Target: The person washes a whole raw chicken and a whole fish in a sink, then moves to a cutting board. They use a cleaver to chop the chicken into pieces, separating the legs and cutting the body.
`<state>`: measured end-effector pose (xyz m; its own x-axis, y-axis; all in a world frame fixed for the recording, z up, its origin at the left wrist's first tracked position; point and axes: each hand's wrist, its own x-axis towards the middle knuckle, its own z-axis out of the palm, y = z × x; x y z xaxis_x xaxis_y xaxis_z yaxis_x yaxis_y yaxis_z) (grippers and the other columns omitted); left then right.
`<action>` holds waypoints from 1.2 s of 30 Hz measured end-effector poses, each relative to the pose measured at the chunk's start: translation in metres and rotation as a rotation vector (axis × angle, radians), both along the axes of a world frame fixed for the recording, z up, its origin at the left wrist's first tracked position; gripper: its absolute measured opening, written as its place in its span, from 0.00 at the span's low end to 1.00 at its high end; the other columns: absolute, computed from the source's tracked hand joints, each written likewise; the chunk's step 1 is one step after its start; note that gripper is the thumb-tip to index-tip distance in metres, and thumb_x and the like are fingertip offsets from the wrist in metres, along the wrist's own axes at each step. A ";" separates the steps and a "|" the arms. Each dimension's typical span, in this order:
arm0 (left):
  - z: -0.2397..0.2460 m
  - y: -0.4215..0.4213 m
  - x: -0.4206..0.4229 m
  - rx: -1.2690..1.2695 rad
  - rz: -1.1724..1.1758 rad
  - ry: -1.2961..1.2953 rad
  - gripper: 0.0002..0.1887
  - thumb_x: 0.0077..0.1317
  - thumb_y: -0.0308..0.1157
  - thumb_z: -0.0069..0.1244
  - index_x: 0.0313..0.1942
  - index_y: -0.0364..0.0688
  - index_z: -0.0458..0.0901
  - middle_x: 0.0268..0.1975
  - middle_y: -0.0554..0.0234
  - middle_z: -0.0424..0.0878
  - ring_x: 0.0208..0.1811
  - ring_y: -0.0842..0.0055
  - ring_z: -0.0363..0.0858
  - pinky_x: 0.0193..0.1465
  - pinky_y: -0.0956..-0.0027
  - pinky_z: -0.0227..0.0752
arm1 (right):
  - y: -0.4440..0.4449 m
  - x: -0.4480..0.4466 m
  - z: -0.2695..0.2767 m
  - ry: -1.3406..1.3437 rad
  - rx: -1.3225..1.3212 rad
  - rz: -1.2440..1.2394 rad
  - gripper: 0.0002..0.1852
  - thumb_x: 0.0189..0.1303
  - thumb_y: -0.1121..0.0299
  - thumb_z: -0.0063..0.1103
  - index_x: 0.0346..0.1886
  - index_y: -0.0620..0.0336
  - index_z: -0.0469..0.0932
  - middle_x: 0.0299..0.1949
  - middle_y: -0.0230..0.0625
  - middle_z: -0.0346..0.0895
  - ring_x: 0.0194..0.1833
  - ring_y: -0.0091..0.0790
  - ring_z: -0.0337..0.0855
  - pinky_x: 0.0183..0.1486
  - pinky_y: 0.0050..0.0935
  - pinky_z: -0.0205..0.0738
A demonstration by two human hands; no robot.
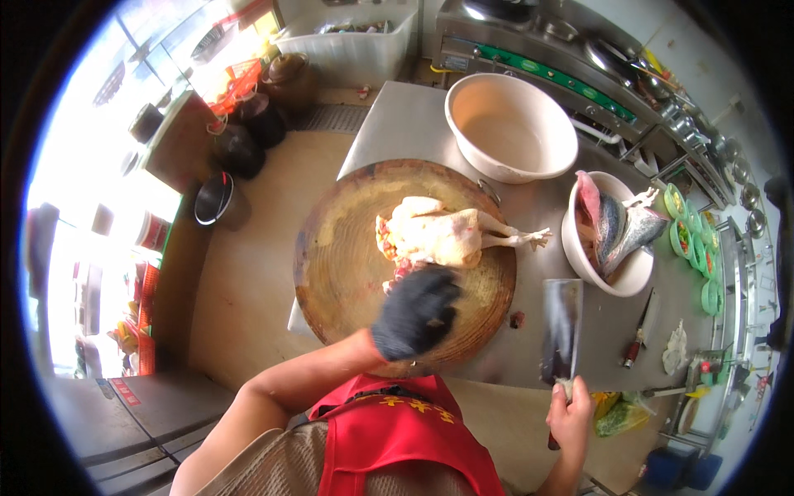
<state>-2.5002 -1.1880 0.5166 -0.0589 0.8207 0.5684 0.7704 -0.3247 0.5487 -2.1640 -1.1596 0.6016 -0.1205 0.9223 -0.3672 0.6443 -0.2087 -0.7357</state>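
Note:
A plucked raw chicken (443, 235) lies on a round wooden chopping block (347, 273), its feet reaching past the block's right edge. My left hand (419, 313), in a black glove and slightly blurred, is at the chicken's near side, beside some red meat (400, 273); whether its fingers grip anything is hidden. Off the block's right side, my bare right hand (570, 412) holds a cleaver (561, 328) by its handle, the broad blade pointing away from me.
Behind the block stands a large white basin (512, 130). A smaller bowl (574, 254) with fish pieces is at the right. Farther right on the metal table (527, 297) are a knife (642, 328), a crumpled white thing (675, 350) and several green bowls (681, 239). A stove (546, 74) stands beyond.

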 end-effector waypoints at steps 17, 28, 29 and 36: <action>-0.043 -0.009 -0.091 -0.153 0.032 0.087 0.42 0.54 0.50 0.69 0.65 0.37 0.73 0.64 0.33 0.73 0.65 0.41 0.73 0.71 0.47 0.67 | 0.010 -0.097 -0.053 0.459 -0.413 0.052 0.06 0.76 0.75 0.47 0.38 0.59 0.66 0.20 0.32 0.71 0.14 0.24 0.70 0.15 0.28 0.68; -0.055 0.002 -0.047 -0.179 0.084 -0.394 0.20 0.62 0.29 0.59 0.54 0.32 0.80 0.58 0.38 0.78 0.63 0.43 0.75 0.67 0.52 0.72 | -0.074 -0.203 -0.104 0.810 -0.491 0.052 0.07 0.78 0.72 0.47 0.42 0.55 0.60 0.23 0.33 0.66 0.15 0.26 0.70 0.18 0.31 0.72; -0.049 0.003 -0.047 -0.181 0.099 -0.509 0.16 0.64 0.28 0.55 0.52 0.33 0.81 0.56 0.45 0.80 0.60 0.49 0.77 0.64 0.54 0.73 | -0.073 -0.206 -0.099 0.753 -0.437 0.088 0.07 0.78 0.73 0.45 0.41 0.58 0.60 0.23 0.33 0.67 0.16 0.26 0.71 0.19 0.31 0.73; 0.043 0.058 -0.040 0.312 0.147 -0.194 0.14 0.63 0.23 0.58 0.50 0.36 0.84 0.57 0.41 0.82 0.61 0.48 0.79 0.66 0.54 0.72 | -0.020 -0.194 -0.018 0.791 -0.164 0.302 0.04 0.76 0.78 0.46 0.41 0.61 0.63 0.23 0.32 0.69 0.16 0.23 0.73 0.18 0.27 0.71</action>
